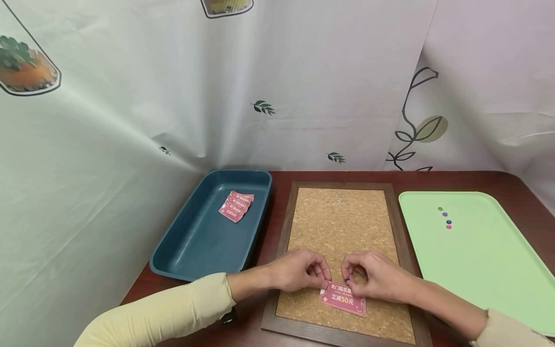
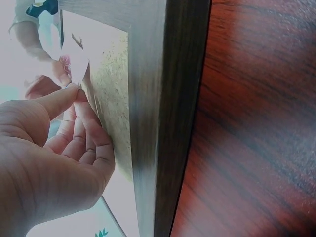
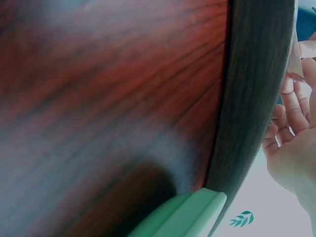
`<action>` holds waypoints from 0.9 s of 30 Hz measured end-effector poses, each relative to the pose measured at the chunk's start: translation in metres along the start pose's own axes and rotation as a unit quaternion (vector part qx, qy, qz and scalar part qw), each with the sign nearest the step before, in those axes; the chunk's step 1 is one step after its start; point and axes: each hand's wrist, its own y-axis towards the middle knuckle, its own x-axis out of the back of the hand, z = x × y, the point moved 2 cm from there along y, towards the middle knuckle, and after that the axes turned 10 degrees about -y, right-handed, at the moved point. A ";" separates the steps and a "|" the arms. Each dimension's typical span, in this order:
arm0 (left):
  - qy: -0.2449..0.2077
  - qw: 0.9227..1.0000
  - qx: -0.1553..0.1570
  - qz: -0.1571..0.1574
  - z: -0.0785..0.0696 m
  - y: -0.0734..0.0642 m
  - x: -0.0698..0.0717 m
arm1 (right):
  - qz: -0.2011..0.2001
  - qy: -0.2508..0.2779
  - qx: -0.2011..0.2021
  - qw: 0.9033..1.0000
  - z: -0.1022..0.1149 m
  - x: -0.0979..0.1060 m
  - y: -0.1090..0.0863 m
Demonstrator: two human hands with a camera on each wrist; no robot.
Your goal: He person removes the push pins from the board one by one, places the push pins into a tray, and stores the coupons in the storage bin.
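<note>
A pink coupon card (image 1: 342, 301) with white and yellow print lies over the lower part of a framed cork board (image 1: 338, 226). My left hand (image 1: 301, 270) pinches the card's upper left corner between thumb and fingers; the left wrist view shows the fingertips on the card (image 2: 79, 64). At the card's top edge, my right hand (image 1: 383, 277) pinches a small dark blue pushpin (image 1: 348, 279). Its tip is hidden, so I cannot tell whether it has entered the cork. In the right wrist view, the right hand (image 3: 294, 143) appears only at the edge.
Left of the board stands a deep blue tray (image 1: 173, 241) holding several fanned pink coupons (image 1: 236, 206). On the right, a light green tray (image 1: 481, 260) carries several coloured pushpins (image 1: 448, 222). A small clear object (image 1: 339, 199) sits near the cork's top. A printed cloth (image 1: 303, 135) hangs behind.
</note>
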 end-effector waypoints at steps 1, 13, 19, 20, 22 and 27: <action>-0.002 1.000 -0.001 -0.001 0.000 0.000 0.001 | 0.002 0.010 -0.002 1.000 0.000 0.000 0.000; 0.004 1.000 -0.008 -0.029 -0.012 -0.004 0.019 | 0.023 0.092 -0.039 0.995 0.003 0.017 -0.003; 0.015 0.998 -0.012 -0.061 -0.020 -0.009 0.037 | -0.008 0.049 -0.032 0.998 0.003 0.032 -0.003; 0.018 0.998 -0.013 -0.067 -0.021 -0.010 0.040 | -0.012 0.041 -0.032 0.999 0.003 0.034 -0.004; 0.020 0.997 -0.011 -0.077 -0.022 -0.013 0.047 | -0.021 0.031 -0.033 0.999 0.002 0.040 -0.005; 0.027 0.994 -0.017 -0.104 -0.027 -0.021 0.067 | -0.044 0.018 -0.037 0.998 -0.002 0.052 -0.008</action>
